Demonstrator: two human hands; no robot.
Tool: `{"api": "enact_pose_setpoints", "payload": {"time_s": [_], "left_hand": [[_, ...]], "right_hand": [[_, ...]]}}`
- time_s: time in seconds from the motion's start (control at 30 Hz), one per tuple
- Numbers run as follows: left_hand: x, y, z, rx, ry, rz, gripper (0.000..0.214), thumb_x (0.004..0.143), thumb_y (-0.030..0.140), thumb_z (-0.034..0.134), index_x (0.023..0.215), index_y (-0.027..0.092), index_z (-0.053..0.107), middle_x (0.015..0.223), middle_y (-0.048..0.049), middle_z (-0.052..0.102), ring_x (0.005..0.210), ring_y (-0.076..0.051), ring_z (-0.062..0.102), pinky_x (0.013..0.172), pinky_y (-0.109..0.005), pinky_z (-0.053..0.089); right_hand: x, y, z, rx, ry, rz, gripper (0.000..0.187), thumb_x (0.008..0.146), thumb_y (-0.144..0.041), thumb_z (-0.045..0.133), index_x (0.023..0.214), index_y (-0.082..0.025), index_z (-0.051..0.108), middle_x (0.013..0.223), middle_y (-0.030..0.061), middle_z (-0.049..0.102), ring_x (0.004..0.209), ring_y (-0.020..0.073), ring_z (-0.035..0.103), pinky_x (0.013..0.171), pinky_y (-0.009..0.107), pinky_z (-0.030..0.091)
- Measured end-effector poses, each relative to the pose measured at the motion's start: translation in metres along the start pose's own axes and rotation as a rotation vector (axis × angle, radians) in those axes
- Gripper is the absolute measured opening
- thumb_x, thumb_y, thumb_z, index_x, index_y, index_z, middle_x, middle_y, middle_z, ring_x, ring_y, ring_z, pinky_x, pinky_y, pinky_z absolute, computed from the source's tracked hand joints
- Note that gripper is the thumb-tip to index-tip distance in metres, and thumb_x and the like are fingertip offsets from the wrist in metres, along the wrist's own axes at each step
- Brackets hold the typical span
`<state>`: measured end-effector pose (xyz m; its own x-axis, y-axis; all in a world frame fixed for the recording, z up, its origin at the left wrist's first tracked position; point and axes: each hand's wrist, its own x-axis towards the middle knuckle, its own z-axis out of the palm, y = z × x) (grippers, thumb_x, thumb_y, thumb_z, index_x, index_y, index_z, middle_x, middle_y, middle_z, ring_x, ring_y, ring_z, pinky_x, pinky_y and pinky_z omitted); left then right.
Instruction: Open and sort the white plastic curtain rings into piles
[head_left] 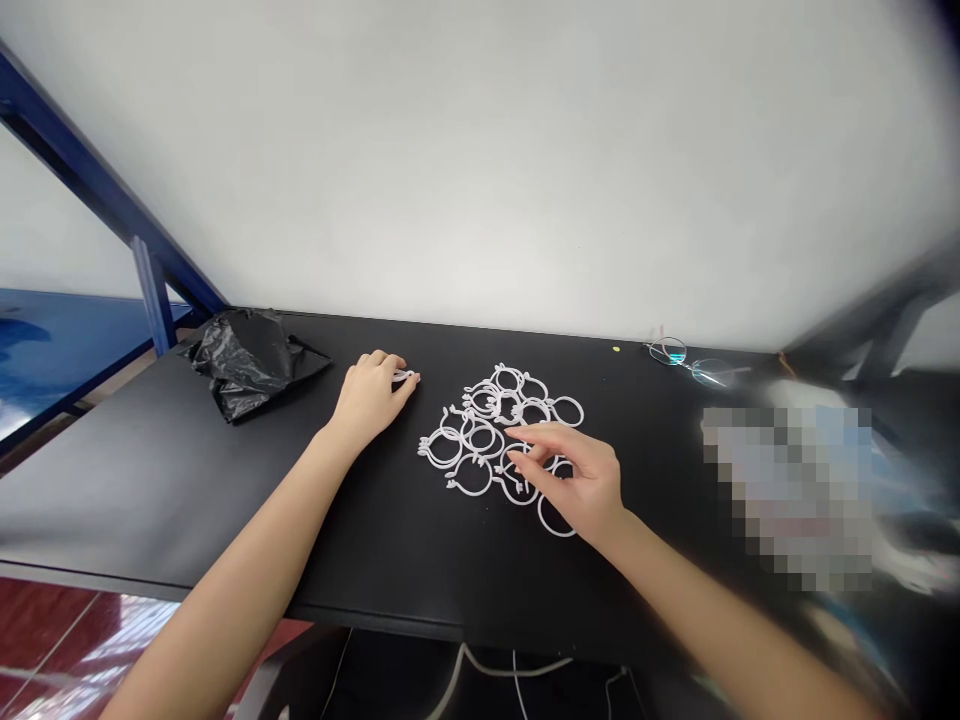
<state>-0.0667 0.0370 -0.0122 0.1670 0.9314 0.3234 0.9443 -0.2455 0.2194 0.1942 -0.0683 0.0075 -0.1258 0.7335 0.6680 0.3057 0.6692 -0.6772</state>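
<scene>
Several white plastic rings [495, 425] lie in a loose pile on the black table [150, 470]. My right hand [574, 478] hovers over the pile's right side, fingers spread and slightly curled, fingertips at the rings, holding nothing that I can see. My left hand [371, 392] rests on the table left of the pile, fingers curled around a small white ring piece [405, 376] that pokes out at the fingertips.
A crumpled black plastic bag [244, 362] lies at the table's back left. A pair of glasses [686, 360] sits at the back right by the white wall. A blurred patch covers things at the right. Blue shelf struts stand at the left; cables hang below the front edge.
</scene>
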Motion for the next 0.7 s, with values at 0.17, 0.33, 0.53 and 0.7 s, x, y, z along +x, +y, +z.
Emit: {"api": "enact_pose_setpoints", "payload": {"time_s": [0.17, 0.33, 0.53, 0.7], "left_hand": [[-0.002, 0.000, -0.003, 0.086, -0.003, -0.004, 0.027, 0.092, 0.038, 0.047, 0.097, 0.018, 0.065, 0.103, -0.0125, 0.067, 0.099, -0.033, 0.057, 0.083, -0.046, 0.044], [-0.002, 0.004, -0.004, 0.086, 0.020, 0.015, 0.024, 0.092, 0.035, 0.049, 0.098, 0.017, 0.064, 0.105, -0.0125, 0.066, 0.102, -0.033, 0.056, 0.089, -0.048, 0.041], [-0.007, 0.024, -0.009, -0.148, 0.050, 0.287, 0.021, 0.095, 0.030, 0.045, 0.104, 0.019, 0.061, 0.104, -0.0077, 0.064, 0.097, -0.024, 0.059, 0.089, -0.039, 0.044], [-0.017, 0.042, -0.009, -0.327, -0.128, 0.389, 0.024, 0.098, 0.030, 0.041, 0.104, 0.019, 0.061, 0.099, -0.0059, 0.062, 0.068, -0.014, 0.058, 0.064, -0.027, 0.045]], "right_hand": [[0.000, 0.002, 0.000, -0.011, 0.010, -0.003, 0.021, 0.083, -0.015, 0.067, 0.100, -0.025, 0.074, 0.074, 0.0014, 0.074, 0.052, 0.0129, 0.064, 0.056, 0.029, 0.060], [-0.001, 0.001, 0.001, -0.011, 0.004, -0.010, 0.022, 0.083, -0.013, 0.066, 0.100, -0.025, 0.073, 0.077, 0.0021, 0.074, 0.054, 0.0129, 0.063, 0.055, 0.029, 0.059], [-0.001, 0.000, 0.001, -0.029, 0.008, -0.034, 0.022, 0.086, -0.010, 0.061, 0.099, -0.024, 0.072, 0.078, 0.0028, 0.074, 0.055, 0.0139, 0.064, 0.062, 0.033, 0.059], [0.000, 0.002, -0.001, -0.047, 0.004, -0.031, 0.022, 0.086, -0.008, 0.060, 0.098, -0.023, 0.071, 0.077, 0.0021, 0.073, 0.056, 0.0132, 0.064, 0.060, 0.031, 0.058]]}}
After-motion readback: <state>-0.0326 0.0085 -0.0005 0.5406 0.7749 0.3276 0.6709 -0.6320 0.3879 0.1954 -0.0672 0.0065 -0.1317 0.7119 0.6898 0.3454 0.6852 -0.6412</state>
